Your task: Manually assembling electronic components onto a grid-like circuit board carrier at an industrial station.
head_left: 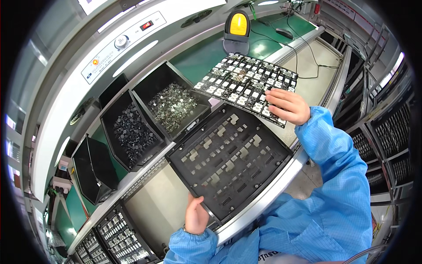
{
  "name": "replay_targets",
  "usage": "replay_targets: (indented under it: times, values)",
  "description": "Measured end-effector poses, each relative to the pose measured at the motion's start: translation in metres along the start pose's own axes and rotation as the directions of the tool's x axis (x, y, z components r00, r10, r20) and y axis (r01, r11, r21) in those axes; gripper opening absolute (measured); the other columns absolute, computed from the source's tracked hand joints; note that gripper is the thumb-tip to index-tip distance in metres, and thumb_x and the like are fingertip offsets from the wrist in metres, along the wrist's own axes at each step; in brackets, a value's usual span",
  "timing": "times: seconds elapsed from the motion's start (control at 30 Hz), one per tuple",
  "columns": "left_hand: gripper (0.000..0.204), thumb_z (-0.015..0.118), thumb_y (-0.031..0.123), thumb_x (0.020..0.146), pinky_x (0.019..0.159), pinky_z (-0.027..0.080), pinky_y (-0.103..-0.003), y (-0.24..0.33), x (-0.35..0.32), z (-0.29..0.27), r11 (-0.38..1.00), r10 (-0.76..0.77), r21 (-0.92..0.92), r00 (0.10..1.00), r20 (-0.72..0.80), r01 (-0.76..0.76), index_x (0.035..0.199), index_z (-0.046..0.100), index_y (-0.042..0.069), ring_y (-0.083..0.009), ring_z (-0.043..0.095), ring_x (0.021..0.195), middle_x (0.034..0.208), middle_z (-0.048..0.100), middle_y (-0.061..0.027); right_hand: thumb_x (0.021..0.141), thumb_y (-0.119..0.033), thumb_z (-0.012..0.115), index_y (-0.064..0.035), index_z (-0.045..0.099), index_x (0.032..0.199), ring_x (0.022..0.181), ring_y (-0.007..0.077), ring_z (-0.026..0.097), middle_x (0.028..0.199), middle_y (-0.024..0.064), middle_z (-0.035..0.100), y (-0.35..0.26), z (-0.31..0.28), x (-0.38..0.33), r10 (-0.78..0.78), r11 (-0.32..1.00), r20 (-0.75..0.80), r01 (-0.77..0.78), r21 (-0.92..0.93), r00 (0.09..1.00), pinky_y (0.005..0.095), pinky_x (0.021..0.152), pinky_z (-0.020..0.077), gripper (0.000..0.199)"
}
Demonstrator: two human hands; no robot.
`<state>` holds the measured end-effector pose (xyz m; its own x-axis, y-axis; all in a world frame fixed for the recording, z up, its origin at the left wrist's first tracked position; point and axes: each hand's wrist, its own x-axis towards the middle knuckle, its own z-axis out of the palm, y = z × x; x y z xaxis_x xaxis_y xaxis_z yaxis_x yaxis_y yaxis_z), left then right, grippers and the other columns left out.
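A square black carrier tray with many cut-outs and screws at its rim lies tilted across the conveyor in front of me. My left hand grips its near left corner, thumb on the edge; the other fingers are mostly hidden. Beyond the tray's far right side is a panel of small circuit boards, black with rows of white and silver parts. My right hand holds this panel by its right edge, fingers laid over the top; the thumb is hidden. The panel overlaps the tray's far corner in view.
Behind the tray stand a black bin of silvery parts, a bin of dark parts and another black bin. A scanner with an orange light is on the green bench. Loaded black trays sit at lower left on the metal-railed conveyor.
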<state>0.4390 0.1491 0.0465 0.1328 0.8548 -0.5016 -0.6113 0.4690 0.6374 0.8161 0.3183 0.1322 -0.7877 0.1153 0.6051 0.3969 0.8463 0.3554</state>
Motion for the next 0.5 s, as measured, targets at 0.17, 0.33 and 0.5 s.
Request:
replay_targets:
  times: [0.17,0.33,0.5]
  values:
    - [0.073,0.049,0.002,0.076,0.108,0.025,-0.036,-0.005,0.003,0.006,0.997,0.073,-0.009,0.996,0.059,-0.072,0.143,0.018,0.003,-0.0253,0.034,0.128,0.139,0.035,-0.0122,0.079,-0.005,0.06,0.0006,0.058,0.106,0.103,0.0361,0.06,0.113,0.0194,0.059,-0.002,-0.005,0.001,0.066,0.998,0.013,-0.066,-0.014,0.998,0.0437,0.086,0.0526,0.028]
    - [0.087,0.051,0.004,0.079,0.109,0.023,-0.046,-0.019,0.01,0.018,0.985,0.156,0.053,0.981,0.113,-0.162,0.147,-0.003,0.016,-0.0295,0.025,0.134,0.149,0.014,-0.0103,0.076,0.0,0.062,0.0053,0.054,0.097,0.096,0.0435,0.062,0.105,0.0277,0.06,-0.023,-0.03,0.025,-0.036,0.992,-0.048,0.041,0.118,0.998,0.0516,0.082,0.052,0.023]
    - [0.074,0.047,0.024,0.09,0.111,0.018,-0.044,-0.014,0.01,0.038,0.874,0.419,0.253,0.907,0.038,-0.415,0.148,0.002,0.013,-0.0241,0.013,0.139,0.153,0.006,-0.0079,0.082,-0.01,0.061,-0.0106,0.052,0.099,0.09,0.032,0.066,0.098,0.0143,0.067,-0.065,-0.062,0.036,-0.143,0.987,-0.022,0.145,0.065,0.989,0.0511,0.086,0.0479,0.019]
